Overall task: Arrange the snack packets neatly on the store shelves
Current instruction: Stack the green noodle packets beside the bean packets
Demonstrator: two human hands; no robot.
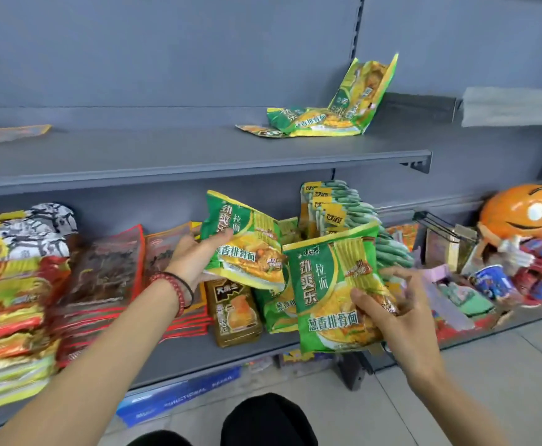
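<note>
Both bare forearms extended forward and apart. The left hand (195,257), its wrist ringed by a red bead bracelet (170,286) and a black band (188,289), pinched a green packet (247,252) with its thumb on the face. The right hand (392,307) gripped a second green packet (324,284) the same way, fingers spread behind it.

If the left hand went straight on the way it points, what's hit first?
Likely the upright row of yellow-tagged packets: the left hand, gripping a green noodle packet, points up and right toward them. Depth is unclear, so it might pass in front of them.
</note>
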